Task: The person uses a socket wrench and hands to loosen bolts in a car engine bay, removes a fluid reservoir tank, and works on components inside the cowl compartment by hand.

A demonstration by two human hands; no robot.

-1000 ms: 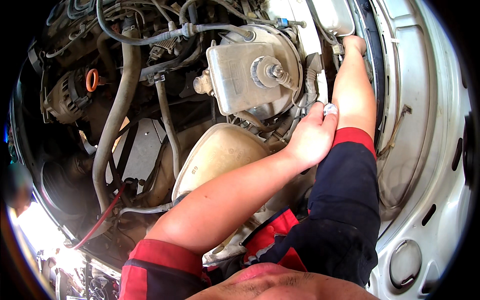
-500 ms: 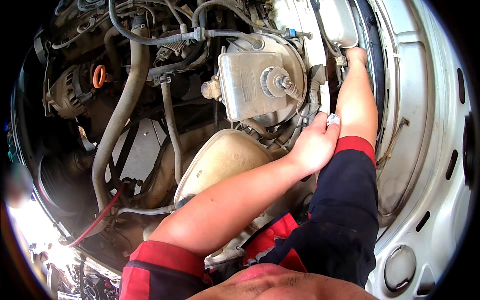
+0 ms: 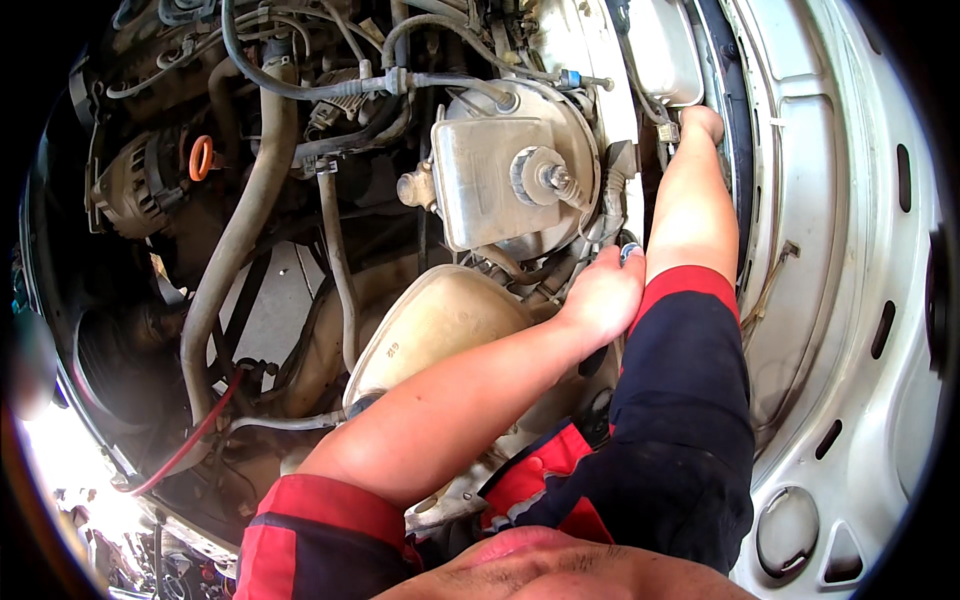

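Note:
My left hand is closed round a small silver object, beside the inner side of my right forearm and below the brake booster with its translucent fluid reservoir. My right arm stretches up along the body panel, with my right hand at the lower end of a white plastic container, by a small wiring connector. The fingers of my right hand are hidden down in the gap there.
A cream tank lies beneath my left forearm. Hoses, an alternator and an orange loop fill the engine bay at left. A pale metal panel runs down the right side.
The view has shifted slightly, so the engine parts sit lower. My left hand and the silver object have moved a little left and down, and my right forearm has shifted slightly left.

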